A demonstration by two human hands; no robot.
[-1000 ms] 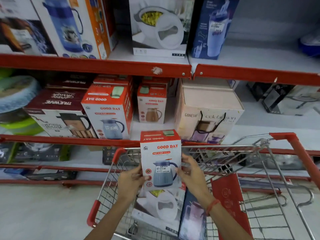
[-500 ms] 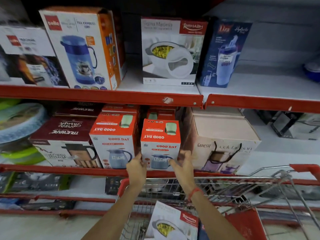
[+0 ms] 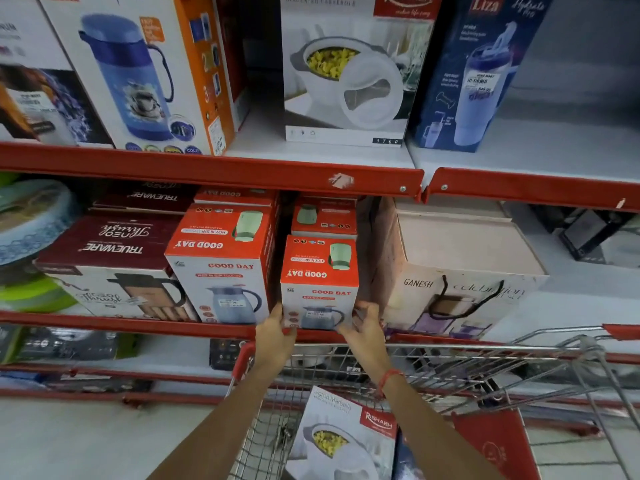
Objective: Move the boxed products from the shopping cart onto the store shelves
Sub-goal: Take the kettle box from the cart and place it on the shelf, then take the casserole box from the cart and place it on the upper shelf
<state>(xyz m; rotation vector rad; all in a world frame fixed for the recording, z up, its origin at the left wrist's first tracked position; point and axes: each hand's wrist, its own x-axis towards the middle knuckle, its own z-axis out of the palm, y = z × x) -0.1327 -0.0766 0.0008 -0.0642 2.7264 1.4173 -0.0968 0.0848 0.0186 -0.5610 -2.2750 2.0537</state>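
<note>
Good Day box (image 3: pixel 319 282) sits at twelve o'clock on the shelf lip, my left hand (image 3: pixel 275 336) and right hand (image 3: pixel 363 327) gripping its lower sides. I judge it stiff, light cardboard; low side holds suit it.

Both hands are on the small jug box (image 3: pixel 318 282) at the middle shelf's (image 3: pixel 138 325) front edge: left hand (image 3: pixel 275 336) on its left side, right hand (image 3: pixel 363 329) on its right. A bigger jug box (image 3: pixel 221 261) stands just left, a beige box (image 3: pixel 453 271) right. Nearer, the cart (image 3: pixel 519 362) holds a casserole box (image 3: pixel 343 438).
</note>
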